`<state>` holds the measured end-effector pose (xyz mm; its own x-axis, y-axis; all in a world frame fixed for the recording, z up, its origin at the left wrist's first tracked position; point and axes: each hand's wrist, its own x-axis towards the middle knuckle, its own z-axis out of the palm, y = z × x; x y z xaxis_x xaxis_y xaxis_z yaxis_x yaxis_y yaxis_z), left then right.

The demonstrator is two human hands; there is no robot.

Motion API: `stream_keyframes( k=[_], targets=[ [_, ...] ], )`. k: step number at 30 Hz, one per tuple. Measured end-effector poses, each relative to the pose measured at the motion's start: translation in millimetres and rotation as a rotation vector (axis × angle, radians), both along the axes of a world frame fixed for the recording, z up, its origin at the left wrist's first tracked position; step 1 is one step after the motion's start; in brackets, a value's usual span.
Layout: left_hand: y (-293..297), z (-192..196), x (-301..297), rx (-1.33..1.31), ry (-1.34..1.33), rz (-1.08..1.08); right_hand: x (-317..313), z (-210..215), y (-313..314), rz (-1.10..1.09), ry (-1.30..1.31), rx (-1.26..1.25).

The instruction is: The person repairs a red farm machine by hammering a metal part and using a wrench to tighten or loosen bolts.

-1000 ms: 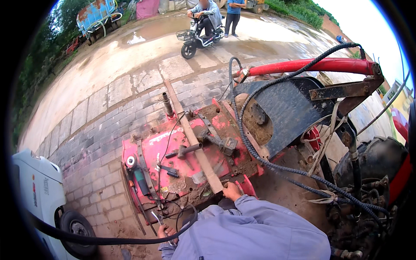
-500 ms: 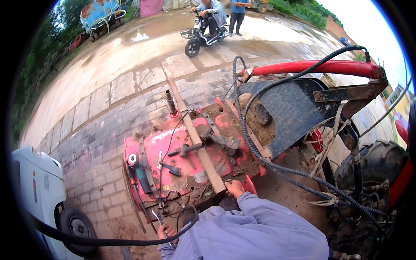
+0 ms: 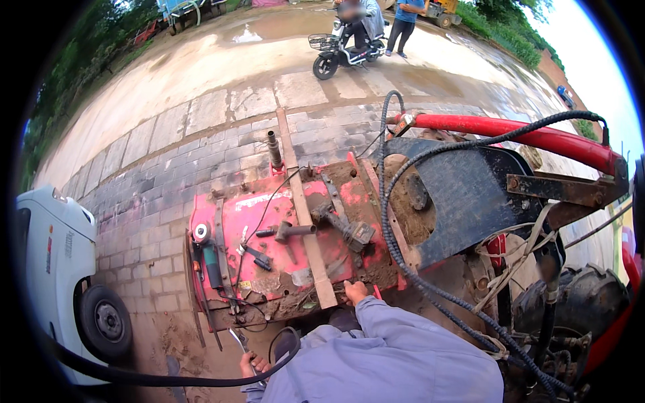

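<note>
Resting right hand (image 3: 354, 293) fingers-down on muddy edge of red machine deck (image 3: 269, 235) beside wooden plank (image 3: 304, 221); left hand (image 3: 253, 365) closed round wrench (image 3: 240, 344) below deck; firm wrench hold, brace steady

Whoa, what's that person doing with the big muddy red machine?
A person in a grey-blue work jacket leans over a muddy red machine cover lying on the brick paving. The right hand rests on its near edge, beside a long wooden plank laid across it. The left hand holds a thin metal tool lower down. A green angle grinder lies on the cover, untouched.
</note>
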<state>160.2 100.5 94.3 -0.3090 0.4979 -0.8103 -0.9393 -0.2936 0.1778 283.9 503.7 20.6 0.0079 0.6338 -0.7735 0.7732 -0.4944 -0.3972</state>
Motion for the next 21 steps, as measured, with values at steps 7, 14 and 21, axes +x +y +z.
stream_keyframes(
  k=[7, 14, 21],
  targets=[
    [2, -8, 36, -0.100, 0.074, -0.002, 3, -36, 0, -0.105, 0.116, -0.231],
    [12, 15, 50, -0.056, 0.002, 0.150, 5, -42, 8, -0.196, 0.221, -0.554],
    [7, 13, 50, -0.013, -0.060, 0.203, 15, -52, 11, -0.326, 0.329, -0.635]
  ],
)
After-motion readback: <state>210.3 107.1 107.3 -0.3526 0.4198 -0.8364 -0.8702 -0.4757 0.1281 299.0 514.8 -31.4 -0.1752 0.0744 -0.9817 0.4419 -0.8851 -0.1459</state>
